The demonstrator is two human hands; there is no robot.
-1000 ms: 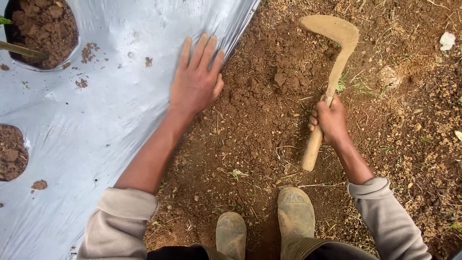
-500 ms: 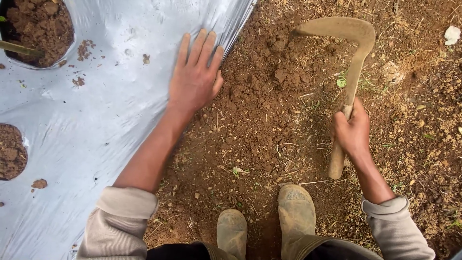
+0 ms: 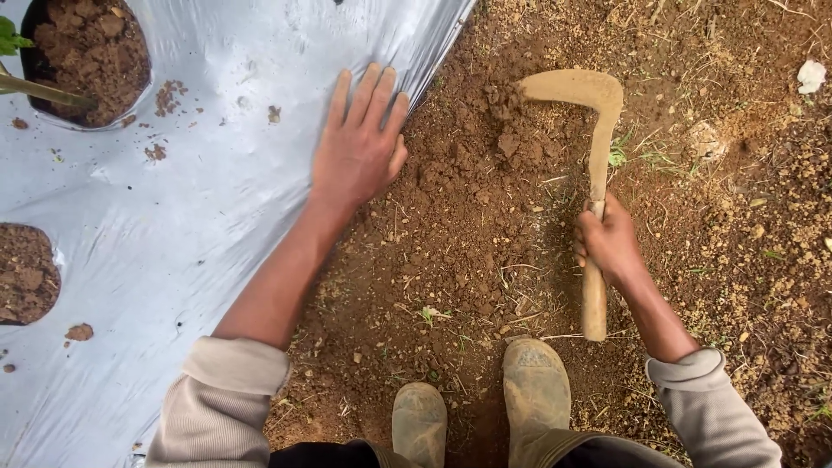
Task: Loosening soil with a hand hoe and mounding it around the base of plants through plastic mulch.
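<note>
My left hand (image 3: 360, 147) lies flat, fingers spread, on the edge of a silver plastic mulch sheet (image 3: 199, 225) that covers the ground on the left. My right hand (image 3: 607, 243) grips the wooden handle of a small curved hoe (image 3: 594, 130). Its soil-coated blade points left and rests on loose brown clods (image 3: 485, 156) beside the sheet's edge. Bare brown soil (image 3: 468, 260) lies between the two hands.
Two round holes in the sheet show soil, one at the top left (image 3: 87, 52) with a green plant stem, one at the left edge (image 3: 26, 273). My two muddy boots (image 3: 485, 407) stand at the bottom. A pale stone (image 3: 810, 76) lies at the top right.
My right hand and the hoe have shifted down toward me and the blade has swung left into the clods. My left hand stays flat on the sheet.
</note>
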